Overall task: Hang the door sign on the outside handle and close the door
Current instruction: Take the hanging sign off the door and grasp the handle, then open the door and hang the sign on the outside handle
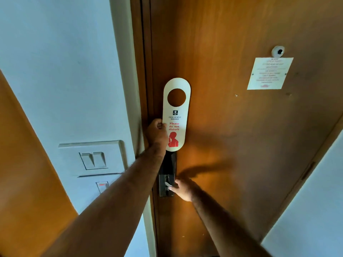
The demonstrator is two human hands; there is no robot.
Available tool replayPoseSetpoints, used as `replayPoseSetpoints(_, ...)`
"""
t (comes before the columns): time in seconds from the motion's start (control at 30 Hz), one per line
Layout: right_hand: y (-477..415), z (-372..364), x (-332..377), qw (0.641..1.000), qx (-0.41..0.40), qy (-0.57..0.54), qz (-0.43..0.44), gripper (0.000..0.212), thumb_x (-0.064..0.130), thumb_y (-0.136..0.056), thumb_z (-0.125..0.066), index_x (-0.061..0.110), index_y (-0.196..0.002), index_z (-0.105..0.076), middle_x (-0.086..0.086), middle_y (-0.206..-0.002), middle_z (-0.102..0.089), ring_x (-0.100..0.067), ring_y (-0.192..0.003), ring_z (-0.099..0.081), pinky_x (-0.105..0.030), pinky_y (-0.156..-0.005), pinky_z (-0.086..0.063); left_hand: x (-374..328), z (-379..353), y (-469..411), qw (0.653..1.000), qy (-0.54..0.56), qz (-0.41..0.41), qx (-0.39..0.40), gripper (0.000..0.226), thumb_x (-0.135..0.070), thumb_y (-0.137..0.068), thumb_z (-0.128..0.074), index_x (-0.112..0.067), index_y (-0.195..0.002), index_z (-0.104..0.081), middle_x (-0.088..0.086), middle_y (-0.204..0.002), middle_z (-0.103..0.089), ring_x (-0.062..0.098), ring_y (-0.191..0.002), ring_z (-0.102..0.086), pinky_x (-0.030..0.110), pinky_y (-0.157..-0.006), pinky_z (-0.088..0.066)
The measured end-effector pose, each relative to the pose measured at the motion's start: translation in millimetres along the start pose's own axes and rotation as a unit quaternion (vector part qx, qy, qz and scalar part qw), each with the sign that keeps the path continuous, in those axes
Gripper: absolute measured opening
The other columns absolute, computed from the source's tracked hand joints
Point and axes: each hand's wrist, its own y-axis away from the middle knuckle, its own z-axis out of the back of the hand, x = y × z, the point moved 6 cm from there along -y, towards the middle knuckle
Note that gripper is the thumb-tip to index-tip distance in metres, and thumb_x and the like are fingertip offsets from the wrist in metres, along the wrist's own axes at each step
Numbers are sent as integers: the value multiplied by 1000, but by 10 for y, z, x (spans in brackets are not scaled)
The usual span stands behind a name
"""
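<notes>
A white "Please do not disturb" door sign (176, 115) with a round hole at its top stands upright against the brown wooden door (232, 127). My left hand (157, 133) pinches the sign's left edge near the red print. Lower down, my right hand (182, 189) grips the lever of the dark lock plate (167, 173) at the door's left edge; the handle is mostly hidden under my fingers. The door sits shut in its frame.
A white wall (65, 80) with a switch panel (92, 158) lies left of the door frame. A peephole (277, 51) and a white notice (270, 73) sit on the upper right of the door. Another wall edge shows at the lower right.
</notes>
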Motion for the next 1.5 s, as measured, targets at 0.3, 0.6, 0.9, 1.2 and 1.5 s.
replayPoseSetpoints(0.3, -435, -380, -80, 998, -46, -37, -34, 61, 64, -95, -43, 15, -122, -65, -10, -119, -70, -25, -111, -63, -34, -96, -46, 141, -69, -80, 1000, -6, -2, -15, 27, -24, -102, -57, -14, -126, -62, 6, -131, -67, 26, -119, -67, 32, -90, -58)
replayPoseSetpoints(0.6, -345, -503, -211, 958, -19, -284, -39, 39, 56, -92, -59, 29, -64, -53, 12, -67, -53, -5, -68, -52, -19, -63, -35, 162, -94, -35, 1000, 12, 0, -27, 27, -23, -102, -57, -13, -127, -60, 6, -131, -67, 26, -118, -67, 29, -88, -58)
replayPoseSetpoints(0.9, -6, -398, 20, 982, -185, 3, 24, 45, 52, -96, -49, 17, -69, -60, -17, -77, -70, -35, -77, -66, -38, -70, -43, 170, 10, 192, 1000, 11, -13, -9, 28, -23, -106, -49, -11, -130, -55, 7, -130, -67, 22, -117, -68, 7, -61, -44)
replayPoseSetpoints(1.2, 638, -646, 94, 978, -172, 113, -16, 85, 71, -89, -39, 6, -144, -42, -16, -150, -45, -30, -140, -38, -41, -118, -22, 216, 179, 570, 997, 49, -52, 27, 30, -26, -102, -55, -12, -128, -57, 9, -130, -67, 25, -114, -69, 29, -82, -58)
replayPoseSetpoints(1.5, 1240, -656, 49, 984, -155, 84, -18, 105, 79, -82, -45, 7, -154, -24, -10, -162, -29, -25, -148, -25, -34, -118, -19, 197, 402, 1092, 993, 102, -36, 52, 17, -23, -102, -55, -13, -116, -59, 2, -124, -70, 11, -97, -65, 12, -68, -52)
